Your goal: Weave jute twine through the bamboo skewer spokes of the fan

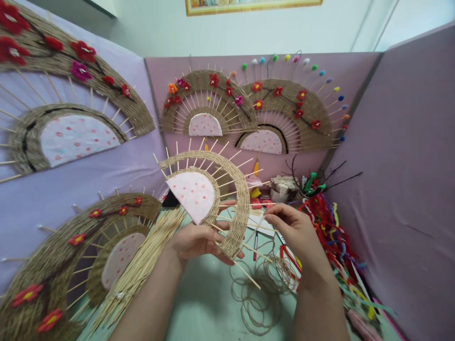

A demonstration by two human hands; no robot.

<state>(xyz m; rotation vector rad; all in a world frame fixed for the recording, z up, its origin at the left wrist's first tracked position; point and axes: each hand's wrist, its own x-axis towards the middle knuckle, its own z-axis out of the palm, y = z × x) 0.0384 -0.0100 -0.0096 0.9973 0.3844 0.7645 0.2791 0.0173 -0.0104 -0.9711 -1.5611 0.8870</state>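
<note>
My left hand (204, 241) grips a half-round woven fan (241, 199) from below, its thumb near the lower corner of the pink-dotted white centre (194, 194). Thin wooden sticks spread outward from that centre, with twine woven around them in an inner and an outer band. At the fan's right side, my right hand (287, 222) pinches a strand of twine between thumb and fingers, close to the stick tips. Loose coils of twine (259, 293) hang or lie below, between my two forearms.
A bundle of thin sticks (142, 265) lies left on the green table (199, 303). Finished flower-trimmed fans (213, 99) hang on the pink back panel, and more stand at left. Colourful pipe cleaners (327, 232), a pen (255, 246) and dark twigs (341, 180) are at right.
</note>
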